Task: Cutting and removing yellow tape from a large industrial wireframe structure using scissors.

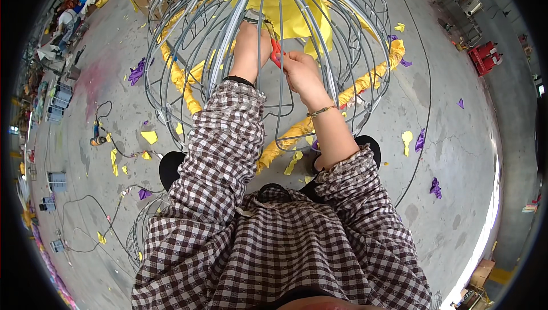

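Note:
A large rounded cage of grey wire [278, 99] stands in front of me, with yellow cloth [282, 13] stretched over its top middle. My left hand [251, 45] reaches between the wires just below this cloth; its fingers are mostly hidden behind the hand. My right hand [302, 76] is closed around the red handle of what looks like scissors [277, 52], close beside my left hand. The blades cannot be made out. Yellow cloth wraps a thick lower bar [291, 136] of the frame, and white strips run along some wires.
Yellow scraps [149, 137] and purple scraps [435, 188] lie scattered over the grey floor. A power tool [98, 140] with a cord rests to the left, near loose wire [136, 236]. Grey bins [60, 99] line the far left; a red machine [485, 58] stands right.

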Motion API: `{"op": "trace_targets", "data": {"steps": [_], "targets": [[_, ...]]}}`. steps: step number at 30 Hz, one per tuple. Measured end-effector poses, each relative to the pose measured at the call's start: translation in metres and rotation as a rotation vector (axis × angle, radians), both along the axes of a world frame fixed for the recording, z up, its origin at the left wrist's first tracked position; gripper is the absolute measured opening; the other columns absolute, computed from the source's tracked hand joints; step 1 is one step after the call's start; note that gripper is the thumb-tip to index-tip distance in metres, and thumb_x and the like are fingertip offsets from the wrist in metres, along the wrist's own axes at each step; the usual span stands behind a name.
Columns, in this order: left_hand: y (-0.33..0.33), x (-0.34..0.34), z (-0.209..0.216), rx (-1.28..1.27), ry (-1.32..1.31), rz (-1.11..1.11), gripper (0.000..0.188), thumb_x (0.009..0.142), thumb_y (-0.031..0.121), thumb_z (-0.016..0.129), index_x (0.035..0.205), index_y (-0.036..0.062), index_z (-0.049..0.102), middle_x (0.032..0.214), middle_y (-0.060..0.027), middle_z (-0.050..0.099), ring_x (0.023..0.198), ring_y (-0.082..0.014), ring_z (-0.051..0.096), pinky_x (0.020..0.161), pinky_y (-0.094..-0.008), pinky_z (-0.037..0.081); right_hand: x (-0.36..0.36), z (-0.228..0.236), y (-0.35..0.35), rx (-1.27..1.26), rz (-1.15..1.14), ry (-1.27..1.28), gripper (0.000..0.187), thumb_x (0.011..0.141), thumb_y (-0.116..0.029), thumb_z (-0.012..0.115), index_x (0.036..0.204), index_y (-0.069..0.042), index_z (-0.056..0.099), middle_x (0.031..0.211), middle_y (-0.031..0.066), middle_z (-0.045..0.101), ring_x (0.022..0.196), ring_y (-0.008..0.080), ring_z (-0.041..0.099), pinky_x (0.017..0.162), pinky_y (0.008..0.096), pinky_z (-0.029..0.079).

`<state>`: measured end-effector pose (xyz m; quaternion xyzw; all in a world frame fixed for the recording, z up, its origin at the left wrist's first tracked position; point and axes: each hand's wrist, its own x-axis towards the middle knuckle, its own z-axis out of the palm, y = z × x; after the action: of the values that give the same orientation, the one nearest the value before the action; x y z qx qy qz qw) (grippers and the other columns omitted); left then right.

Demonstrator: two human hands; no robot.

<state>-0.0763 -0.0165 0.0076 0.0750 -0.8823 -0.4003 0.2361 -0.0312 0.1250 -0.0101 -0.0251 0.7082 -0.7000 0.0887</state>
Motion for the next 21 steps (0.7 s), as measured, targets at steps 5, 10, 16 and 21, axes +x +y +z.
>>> {"op": "trace_targets", "data": {"steps": [5, 10, 16, 21], "targets": [[0.0, 0.022, 0.009, 0.026, -0.14, -0.088, 0.041, 0.091, 0.02, 0.058, 0.112, -0.0142, 0.05, 0.102, -0.0324, 0.066, 0.097, -0.0459, 0.065, 0.086, -0.0471, 0.052, 0.018, 0.01, 0.009, 0.035, 0.11, -0.23, 0.035, 0.095, -0.036, 0.062, 0.078, -0.007, 0.053, 0.066, 0.0, 0.052, 0.04, 0.0082, 0.04, 0.038, 0.0263, 0.034], [-0.013, 0.041, -0.018, 0.344, 0.058, -0.166, 0.047, 0.097, 0.025, 0.057, 0.127, -0.0094, 0.047, 0.119, -0.0242, 0.06, 0.108, -0.0265, 0.061, 0.092, -0.035, 0.048, 0.072, 0.025, 0.025, -0.195, 0.204, -0.329, 0.038, 0.1, -0.041, 0.053, 0.098, -0.003, 0.052, 0.096, 0.0082, 0.061, 0.06, 0.015, 0.056, 0.055, 0.0314, 0.051], [0.017, 0.141, 0.038, 0.855, 0.03, -0.186, 0.04, 0.094, 0.014, 0.061, 0.126, -0.0056, 0.047, 0.138, -0.0302, 0.045, 0.13, -0.0303, 0.045, 0.106, -0.0344, 0.035, 0.121, 0.026, 0.04, -0.307, 0.198, -0.111, 0.038, 0.105, -0.033, 0.044, 0.113, 0.002, 0.056, 0.106, 0.009, 0.057, 0.091, 0.0164, 0.06, 0.081, 0.0317, 0.051], [0.039, 0.17, 0.038, 0.332, 0.505, -0.41, 0.027, 0.096, 0.014, 0.06, 0.11, 0.0004, 0.042, 0.138, -0.0237, 0.04, 0.127, -0.0308, 0.043, 0.108, -0.0405, 0.033, 0.156, 0.015, 0.057, -0.134, 0.266, 0.156, 0.035, 0.105, -0.028, 0.045, 0.115, 0.003, 0.056, 0.106, 0.0076, 0.057, 0.099, 0.0149, 0.056, 0.091, 0.0313, 0.044]]}}
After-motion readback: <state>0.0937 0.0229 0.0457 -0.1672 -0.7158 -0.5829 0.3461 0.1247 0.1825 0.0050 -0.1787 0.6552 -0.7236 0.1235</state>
